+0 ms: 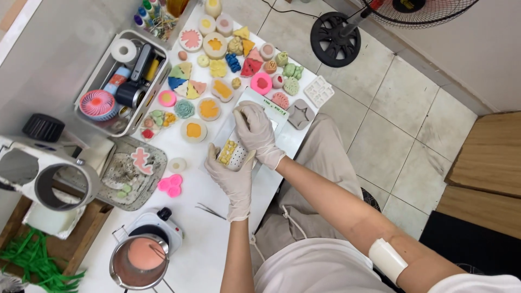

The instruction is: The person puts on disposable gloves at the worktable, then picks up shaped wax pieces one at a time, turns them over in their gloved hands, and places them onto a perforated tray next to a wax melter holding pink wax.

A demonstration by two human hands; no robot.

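Both my hands wear white gloves and meet over the middle of a white table [217, 239]. My left hand [230, 176] grips a white dotted mould [233, 154] that holds small yellow pieces [226, 151]. My right hand [255, 133] presses down on the top of that same mould, fingers curled over it. Under the mould lies a white rectangular board [271, 106]. Steel tweezers [210, 210] lie on the table just left of my left forearm.
Many coloured moulded shapes and silicone moulds [217, 65] cover the far table. A white basket [124, 81] holds tools and a small pink fan. A pot of pink liquid [138, 260] sits on a small hotplate. A metal tray [133, 173] and a floor fan base [335, 39] are nearby.
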